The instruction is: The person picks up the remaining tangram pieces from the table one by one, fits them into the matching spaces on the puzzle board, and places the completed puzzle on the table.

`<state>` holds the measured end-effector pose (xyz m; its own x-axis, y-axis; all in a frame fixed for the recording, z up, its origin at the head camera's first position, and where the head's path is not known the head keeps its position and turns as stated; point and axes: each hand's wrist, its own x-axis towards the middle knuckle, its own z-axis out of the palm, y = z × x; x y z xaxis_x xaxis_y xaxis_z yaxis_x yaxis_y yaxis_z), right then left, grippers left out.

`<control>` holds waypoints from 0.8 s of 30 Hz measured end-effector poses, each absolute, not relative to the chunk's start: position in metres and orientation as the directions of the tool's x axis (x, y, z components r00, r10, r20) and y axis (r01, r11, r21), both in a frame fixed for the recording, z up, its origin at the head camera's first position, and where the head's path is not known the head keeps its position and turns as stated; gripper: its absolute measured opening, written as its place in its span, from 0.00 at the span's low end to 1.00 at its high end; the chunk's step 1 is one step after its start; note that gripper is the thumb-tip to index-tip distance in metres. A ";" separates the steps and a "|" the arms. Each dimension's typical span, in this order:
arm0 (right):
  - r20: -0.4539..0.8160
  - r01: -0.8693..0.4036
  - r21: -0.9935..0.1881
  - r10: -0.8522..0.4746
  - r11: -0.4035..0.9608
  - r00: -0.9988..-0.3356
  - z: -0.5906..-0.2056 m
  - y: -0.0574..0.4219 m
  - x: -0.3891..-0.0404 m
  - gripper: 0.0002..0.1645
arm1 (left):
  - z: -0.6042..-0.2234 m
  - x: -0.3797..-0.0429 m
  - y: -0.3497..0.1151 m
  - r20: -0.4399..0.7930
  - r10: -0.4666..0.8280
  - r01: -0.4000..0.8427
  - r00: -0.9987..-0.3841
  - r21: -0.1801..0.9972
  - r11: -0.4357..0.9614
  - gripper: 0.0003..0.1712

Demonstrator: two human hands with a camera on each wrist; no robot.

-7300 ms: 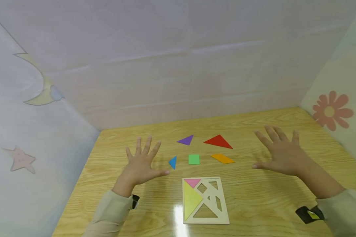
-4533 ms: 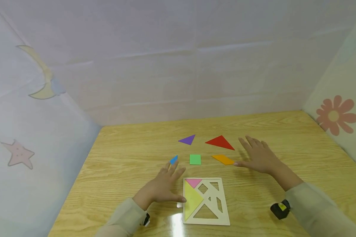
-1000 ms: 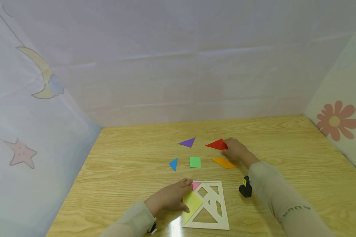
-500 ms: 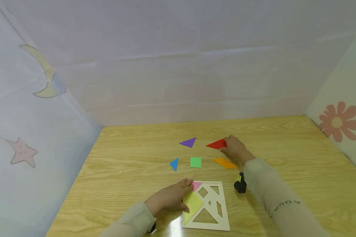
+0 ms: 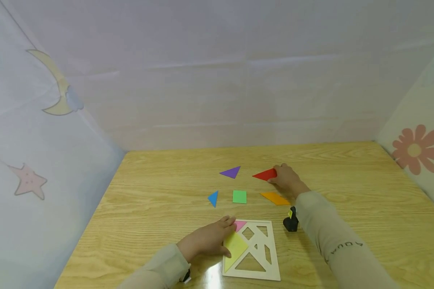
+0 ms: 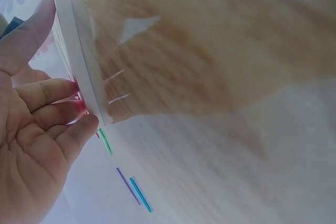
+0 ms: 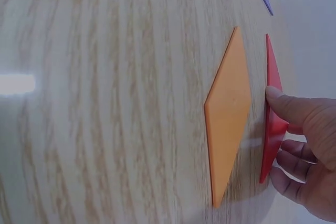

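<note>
A cream tangram board (image 5: 276, 257) lies near me with a yellow triangle (image 5: 235, 249) and a pink triangle (image 5: 240, 224) set in its left side. My left hand (image 5: 207, 240) rests on the board's left part, fingers fairly straight over the yellow and pink pieces; its fingertips (image 6: 86, 124) show at the board's edge in the left wrist view. Farther back, my right hand (image 5: 286, 178) pinches a red triangle (image 5: 265, 174) between thumb and fingers. In the right wrist view the thumb lies on one long edge of the red triangle (image 7: 273, 124), with fingers on the opposite side.
An orange parallelogram (image 5: 276, 198) lies just nearer than the right hand. Left of it are a green square (image 5: 240, 196), a blue triangle (image 5: 213, 198) and a purple triangle (image 5: 231, 172) on the wooden table (image 5: 148, 200). A printed cloth (image 5: 181, 96) encloses the back and sides.
Both hands came in from spread positions beside the pieces. The left came down on the board; the right reached the red triangle and took hold of it. The loose pieces keep their places.
</note>
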<state>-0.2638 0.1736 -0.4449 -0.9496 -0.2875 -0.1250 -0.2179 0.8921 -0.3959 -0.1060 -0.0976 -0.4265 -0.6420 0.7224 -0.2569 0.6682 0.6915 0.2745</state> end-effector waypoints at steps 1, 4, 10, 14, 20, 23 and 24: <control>-0.125 -0.217 -0.400 -0.288 0.890 -0.950 -0.445 0.174 -0.264 0.32 | -0.427 -0.106 -0.098 -0.256 0.723 0.669 -0.641 0.274 0.691 0.44; -0.127 -0.210 -0.421 -0.287 0.882 -0.950 -0.446 0.174 -0.265 0.30 | -0.427 -0.106 -0.098 -0.238 0.732 0.683 -0.638 0.264 0.681 0.44; -0.124 -0.182 -0.488 -0.274 0.853 -0.954 -0.448 0.175 -0.266 0.30 | -0.428 -0.107 -0.099 -0.208 0.745 0.701 -0.634 0.253 0.667 0.44; -0.097 -0.164 -0.533 -0.253 0.830 -0.963 -0.448 0.173 -0.265 0.31 | -0.428 -0.106 -0.099 -0.211 0.744 0.699 -0.634 0.254 0.668 0.44; -0.095 -0.141 -0.534 -0.224 0.834 -0.970 -0.449 0.172 -0.266 0.33 | -0.427 -0.106 -0.098 -0.225 0.736 0.688 -0.638 0.260 0.677 0.43; -0.120 -0.124 -0.508 -0.213 0.852 -0.970 -0.449 0.173 -0.268 0.34 | -0.428 -0.106 -0.098 -0.233 0.732 0.683 -0.640 0.264 0.681 0.43; -0.128 -0.117 -0.507 -0.208 0.854 -0.970 -0.449 0.174 -0.269 0.35 | -0.428 -0.106 -0.097 -0.235 0.731 0.682 -0.641 0.263 0.682 0.43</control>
